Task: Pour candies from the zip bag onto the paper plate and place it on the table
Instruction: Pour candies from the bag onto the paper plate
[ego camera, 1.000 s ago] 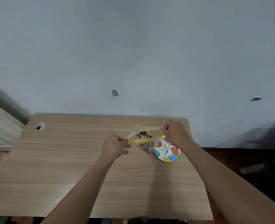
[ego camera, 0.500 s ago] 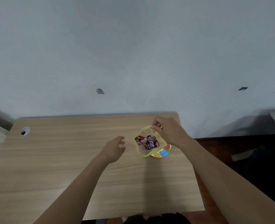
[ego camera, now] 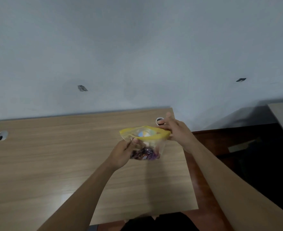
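The clear zip bag [ego camera: 155, 145] with a yellow zip band hangs above the wooden table [ego camera: 54, 164], its mouth open and facing up. Wrapped candies [ego camera: 145, 155] sit bunched in its bottom. My left hand [ego camera: 122, 153] grips the bag's left side below the band. My right hand [ego camera: 177, 130] holds the right end of the band, its fingers stretched out. The paper plate [ego camera: 143, 134] shows only as a colourful patch through the bag; the rest is hidden behind it.
Two round cable holes are in the table, one far left [ego camera: 2, 135] and one behind my right hand [ego camera: 160, 121]. The table's right edge runs just past my right forearm, with dark floor beyond. A grey wall stands behind the table.
My left hand, free half a second ago, has taken hold of the bag's left side. The bag has turned so its side faces me. The view has shifted right.
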Tool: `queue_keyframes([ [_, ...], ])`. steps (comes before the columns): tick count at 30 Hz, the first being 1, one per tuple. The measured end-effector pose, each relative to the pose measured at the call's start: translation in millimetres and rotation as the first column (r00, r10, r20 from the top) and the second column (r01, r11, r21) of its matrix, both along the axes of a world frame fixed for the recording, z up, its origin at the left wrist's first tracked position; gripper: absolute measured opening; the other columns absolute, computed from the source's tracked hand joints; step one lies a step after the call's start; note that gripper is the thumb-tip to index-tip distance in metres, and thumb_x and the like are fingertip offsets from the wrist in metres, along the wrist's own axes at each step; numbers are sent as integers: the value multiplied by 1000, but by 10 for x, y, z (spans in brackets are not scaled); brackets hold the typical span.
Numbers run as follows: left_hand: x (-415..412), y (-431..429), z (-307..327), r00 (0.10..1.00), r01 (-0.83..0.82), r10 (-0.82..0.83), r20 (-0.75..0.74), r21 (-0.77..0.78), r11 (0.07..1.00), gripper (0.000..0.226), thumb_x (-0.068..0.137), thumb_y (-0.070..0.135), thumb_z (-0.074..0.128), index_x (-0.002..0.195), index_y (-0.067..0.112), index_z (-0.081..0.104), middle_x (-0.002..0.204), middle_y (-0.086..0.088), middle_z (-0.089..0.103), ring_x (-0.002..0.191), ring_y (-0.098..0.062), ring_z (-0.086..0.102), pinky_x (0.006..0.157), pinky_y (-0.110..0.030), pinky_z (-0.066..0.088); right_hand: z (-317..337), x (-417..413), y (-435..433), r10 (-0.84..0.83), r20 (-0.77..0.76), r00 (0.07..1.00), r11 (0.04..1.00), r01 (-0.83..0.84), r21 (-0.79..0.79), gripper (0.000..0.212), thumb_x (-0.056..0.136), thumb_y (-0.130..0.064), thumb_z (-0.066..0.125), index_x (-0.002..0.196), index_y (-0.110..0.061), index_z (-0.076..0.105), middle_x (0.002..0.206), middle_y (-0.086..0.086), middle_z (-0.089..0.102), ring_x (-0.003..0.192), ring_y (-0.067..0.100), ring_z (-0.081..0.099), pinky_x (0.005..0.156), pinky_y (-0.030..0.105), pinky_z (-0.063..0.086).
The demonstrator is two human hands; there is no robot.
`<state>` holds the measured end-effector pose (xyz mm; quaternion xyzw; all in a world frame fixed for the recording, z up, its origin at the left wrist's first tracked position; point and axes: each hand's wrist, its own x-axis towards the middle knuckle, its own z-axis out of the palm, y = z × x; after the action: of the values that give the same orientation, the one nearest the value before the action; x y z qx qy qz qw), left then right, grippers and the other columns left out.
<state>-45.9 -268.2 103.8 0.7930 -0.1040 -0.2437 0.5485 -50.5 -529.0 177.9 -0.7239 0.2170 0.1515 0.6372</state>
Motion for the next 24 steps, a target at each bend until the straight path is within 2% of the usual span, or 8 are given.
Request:
queue_keyframes([
  [6, 15, -309, -142, 978, -124, 122, -169, -5, 992, 50, 119, 29, 32, 95, 20, 75, 82, 21, 79, 54, 5, 54, 59, -13, 42, -719, -178, 19, -45, -210, 977, 978, 86, 189, 93, 78, -101, 29, 124, -39, 80, 132, -5, 80, 132, 18, 70, 122, 47, 45],
  [8, 70, -403, -263, 964, -185, 187, -191, 30, 982, 45, 118, 30, 31, 88, 22, 63, 74, 23, 77, 63, 8, 62, 67, -15, 51, -839, -203, 32, -26, -226, 974, 973, 76, 217, 93, 83, -96, 20, 131, -38, 76, 129, -9, 81, 126, 8, 73, 118, 40, 47],
  [10, 110, -489, -460, 943, -203, 207, -262, 44, 978, 42, 116, 43, 33, 95, 23, 63, 92, -2, 81, 84, -8, 73, 79, -31, 63, -896, -224, 43, -18, -245, 969, 976, 70, 207, 97, 89, -91, 13, 142, -33, 70, 135, -7, 78, 125, 2, 71, 117, 37, 45],
  [14, 194, -548, -962, 895, -207, 244, -374, 137, 969, 51, 97, 81, 36, 106, 40, 65, 103, -13, 84, 93, -38, 81, 90, -53, 66, -1188, -249, 9, 111, -244, 963, 988, -80, 132, 97, 83, -102, 12, 158, -51, 49, 170, -11, 47, 162, 15, 33, 135, 60, 11],
  [15, 202, -603, -975, 886, -214, 259, -384, 156, 964, 55, 94, 85, 38, 109, 38, 63, 97, -17, 82, 83, -33, 82, 86, -53, 67, -1276, -237, -13, 124, -253, 959, 988, -95, 121, 95, 83, -102, 18, 157, -51, 48, 171, -10, 45, 162, 16, 33, 135, 57, 14],
  [19, 210, -780, -1018, 877, -207, 295, -380, 254, 945, 39, 115, 45, 38, 123, 17, 63, 81, -3, 68, 55, 1, 68, 55, -10, 53, -1371, -209, -16, 223, -284, 933, 971, -239, -21, 72, 104, -76, 39, 160, -33, 51, 154, 1, 62, 145, 17, 53, 113, 34, 38],
  [22, 177, -810, -1140, 835, -169, 315, -452, 334, 927, 54, 111, 57, 37, 122, 15, 70, 106, -8, 76, 97, -24, 77, 92, -35, 59, -1538, -239, -44, 238, -324, 916, 962, -267, -48, 32, 110, -48, 54, 138, -35, 63, 133, 10, 75, 134, 30, 67, 97, 33, 46],
  [24, 150, -817, -1234, 770, -167, 355, -530, 369, 914, 66, 109, 63, 38, 116, 8, 73, 113, -12, 80, 103, -35, 76, 87, -39, 54, -1661, -253, -46, 240, -323, 915, 963, -267, -42, 24, 110, -41, 58, 133, -35, 64, 129, 8, 76, 125, 28, 71, 98, 36, 51],
])
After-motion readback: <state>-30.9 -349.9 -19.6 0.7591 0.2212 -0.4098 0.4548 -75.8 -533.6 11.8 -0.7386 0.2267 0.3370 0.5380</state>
